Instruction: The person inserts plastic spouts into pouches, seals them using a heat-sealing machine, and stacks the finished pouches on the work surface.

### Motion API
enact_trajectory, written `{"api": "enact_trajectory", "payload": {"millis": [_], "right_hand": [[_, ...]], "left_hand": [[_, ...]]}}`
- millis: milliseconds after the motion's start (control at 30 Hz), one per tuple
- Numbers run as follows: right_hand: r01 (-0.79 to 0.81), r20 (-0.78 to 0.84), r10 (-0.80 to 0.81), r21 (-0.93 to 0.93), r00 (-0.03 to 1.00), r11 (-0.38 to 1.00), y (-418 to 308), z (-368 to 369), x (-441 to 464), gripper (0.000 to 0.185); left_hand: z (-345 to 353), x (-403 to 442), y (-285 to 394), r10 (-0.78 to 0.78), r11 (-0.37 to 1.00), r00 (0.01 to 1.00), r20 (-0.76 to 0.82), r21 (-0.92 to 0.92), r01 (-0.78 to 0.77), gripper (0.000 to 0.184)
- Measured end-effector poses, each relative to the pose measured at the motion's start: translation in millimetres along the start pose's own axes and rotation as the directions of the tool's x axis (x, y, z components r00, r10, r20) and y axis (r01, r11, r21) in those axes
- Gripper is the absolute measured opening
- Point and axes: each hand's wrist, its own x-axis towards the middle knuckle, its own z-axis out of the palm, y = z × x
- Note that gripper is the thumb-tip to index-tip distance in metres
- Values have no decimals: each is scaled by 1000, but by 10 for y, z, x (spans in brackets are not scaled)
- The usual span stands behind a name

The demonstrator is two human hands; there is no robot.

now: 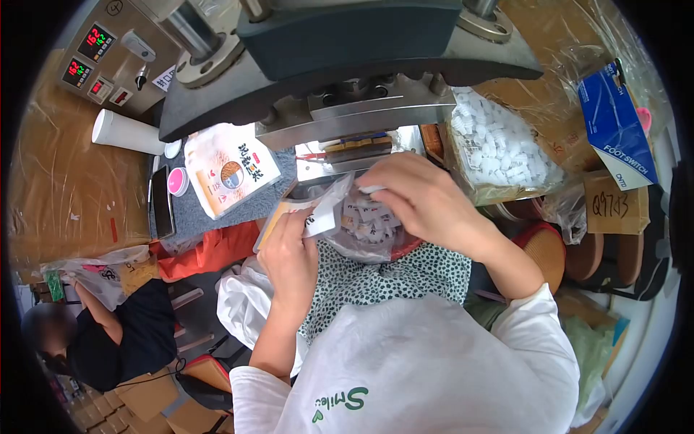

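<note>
In the head view my left hand (290, 262) is closed on a printed plastic pouch (323, 219), which is white and yellow with dark lettering. The pouch is tilted in front of the press, and its clear top edge points toward my other hand. My right hand (423, 202) pinches a small white piece (372, 189) between thumb and fingers, close to that edge. Whether the piece touches the pouch I cannot tell. Below both hands, on my lap, a basin lined with clear plastic (387, 252) holds many small printed scraps (371, 223).
A metal press (361, 116) overhangs my hands. At right stand a box of small white plastic parts (499, 137) and a blue foot-switch box (614, 123). Flat pouches (230, 170), a pink-lidded jar (178, 181) and a phone (163, 202) lie left. Another person (116, 333) sits at far left.
</note>
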Motion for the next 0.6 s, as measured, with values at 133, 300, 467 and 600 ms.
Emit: {"api": "enact_trajectory", "payload": {"millis": [133, 300, 467, 600], "right_hand": [[66, 109, -66, 1, 992, 998, 22, 83, 27, 26], [-259, -76, 264, 63, 962, 964, 175, 82, -76, 29], [-370, -120, 352, -203, 928, 906, 158, -326, -251, 30], [-477, -334, 352, -454, 874, 753, 444, -490, -313, 27]], "left_hand": [[50, -6, 18, 101, 983, 989, 107, -167, -82, 18], [264, 163, 98, -128, 739, 774, 620, -461, 491, 21], [632, 484, 34, -197, 197, 660, 725, -630, 751, 27], [683, 600, 29, -216, 133, 604, 767, -590, 797, 29]]}}
